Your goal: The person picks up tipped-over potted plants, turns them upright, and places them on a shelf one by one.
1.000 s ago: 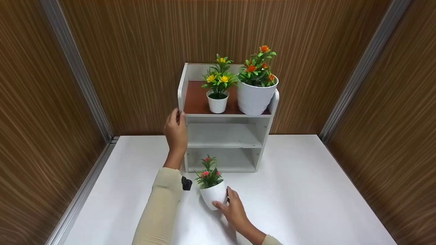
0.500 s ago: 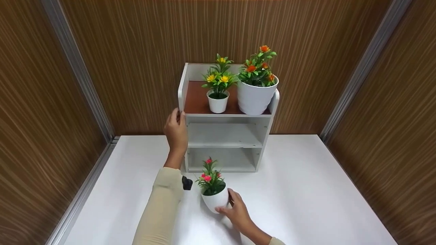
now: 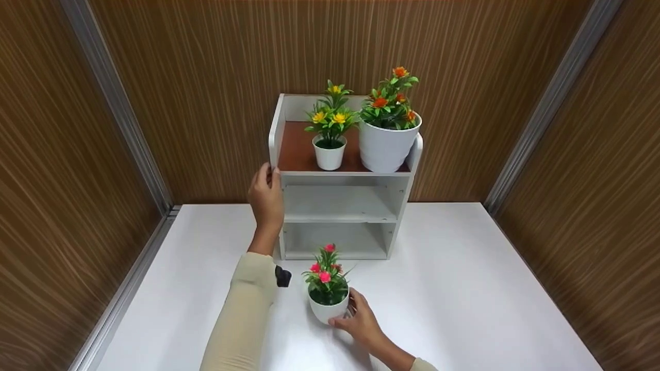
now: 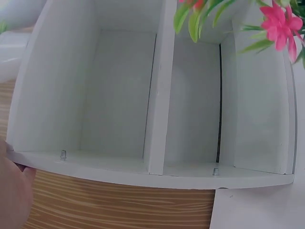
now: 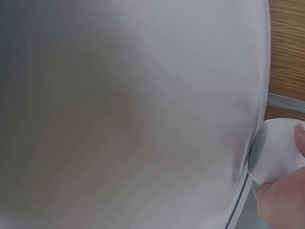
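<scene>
On the table, head view: at 6 o'clock of the white three-tier wooden shelf unit [image 3: 340, 206] stands the small white pot of pink artificial flowers [image 3: 328, 296], upright on the white tabletop [image 3: 464, 299], near the shelf's bottom opening but apart from it.
Top tier, head view only: a small white pot of yellow flowers [image 3: 329, 149] at 9 o'clock of a large white pot of orange flowers [image 3: 386, 141], the two just beside each other on the brown board.
Left wrist view: it alone looks into the shelf's two bare white compartments [image 4: 157, 105], with the pink blossoms [image 4: 281, 24] at 1 o'clock; only an edge of my palm shows at the lower left.
Right wrist view: mostly blurred white tabletop; at 4 o'clock the pot's white wall [image 5: 279, 150] with my fingertips [image 5: 279, 202] on it.
My right hand [image 3: 361, 319]: at 4 o'clock of the pink-flowered pot, fingers and thumb curled round its wall, gripping it.
My left hand [image 3: 265, 196]: arm stretched forward in a beige sleeve [image 3: 242, 319], fingers wrapped on the shelf's left side panel near its top front corner, thumb on the front edge.
</scene>
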A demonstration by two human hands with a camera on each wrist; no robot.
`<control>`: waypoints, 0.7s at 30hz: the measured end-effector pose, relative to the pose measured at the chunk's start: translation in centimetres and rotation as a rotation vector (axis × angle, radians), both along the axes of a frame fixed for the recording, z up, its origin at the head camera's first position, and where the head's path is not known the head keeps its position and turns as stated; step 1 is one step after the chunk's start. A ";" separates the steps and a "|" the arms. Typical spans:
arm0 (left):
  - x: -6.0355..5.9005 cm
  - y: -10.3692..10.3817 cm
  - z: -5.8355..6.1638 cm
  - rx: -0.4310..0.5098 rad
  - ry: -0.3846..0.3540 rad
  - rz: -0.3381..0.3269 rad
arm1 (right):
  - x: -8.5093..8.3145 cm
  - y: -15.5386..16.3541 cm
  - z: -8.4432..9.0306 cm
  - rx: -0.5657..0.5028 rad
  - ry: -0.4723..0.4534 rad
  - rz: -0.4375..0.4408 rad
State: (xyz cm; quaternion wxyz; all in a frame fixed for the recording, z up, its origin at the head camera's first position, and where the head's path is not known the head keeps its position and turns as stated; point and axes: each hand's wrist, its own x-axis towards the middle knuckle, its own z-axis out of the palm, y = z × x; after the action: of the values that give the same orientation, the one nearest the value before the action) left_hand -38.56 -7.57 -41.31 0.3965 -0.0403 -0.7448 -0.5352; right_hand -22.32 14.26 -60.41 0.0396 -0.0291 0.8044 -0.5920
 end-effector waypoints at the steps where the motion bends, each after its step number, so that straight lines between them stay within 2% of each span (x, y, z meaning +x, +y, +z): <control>1: 0.0 0.0 0.0 0.000 -0.003 -0.001 | 0.0 0.0 -0.1 -0.006 0.002 0.002; 9: 0.2 0.0 0.1 0.001 -0.008 -0.010 | -0.1 0.0 -0.4 -0.041 -0.009 0.017; 18: 0.3 0.0 0.2 0.004 -0.020 -0.009 | 0.0 0.0 -0.8 -0.014 0.000 0.030; 21: 0.2 0.0 0.1 0.000 -0.012 -0.008 | 0.1 0.1 -0.9 -0.042 0.005 0.055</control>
State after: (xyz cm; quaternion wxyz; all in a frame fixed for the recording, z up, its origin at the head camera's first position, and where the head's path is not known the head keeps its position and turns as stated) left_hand -38.33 -7.55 -41.24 0.3898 -0.0399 -0.7472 -0.5367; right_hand -22.22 14.36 -61.31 0.0532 -0.0534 0.7908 -0.6075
